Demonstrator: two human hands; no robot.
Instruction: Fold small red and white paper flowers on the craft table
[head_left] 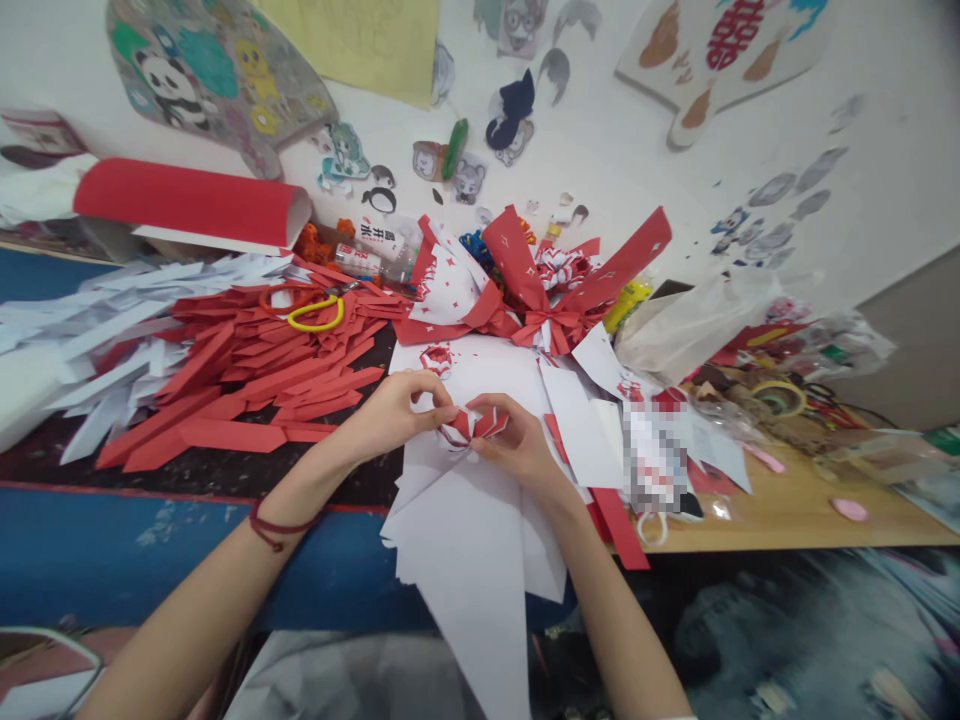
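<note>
Between my two hands is a small red and white folded paper piece (466, 426), held just above a stack of white paper sheets (472, 540). My left hand (409, 408) pinches its left side between thumb and forefinger. On the other side, my right hand (514, 440) has thumb and fingers closed on the right end. The piece's underside is partly hidden by my fingers. Just behind my hands lies another small red and white paper piece (436, 360). Farther back, larger red and white folded paper shapes (525, 290) lean toward the wall.
Piles of red paper strips (262, 370) and white paper strips (112, 320) cover the left side. Yellow-handled scissors (316, 313) rest on the red pile. A red paper roll (187, 205) lies behind. Tape (780, 398) and plastic bags (697, 320) crowd the right.
</note>
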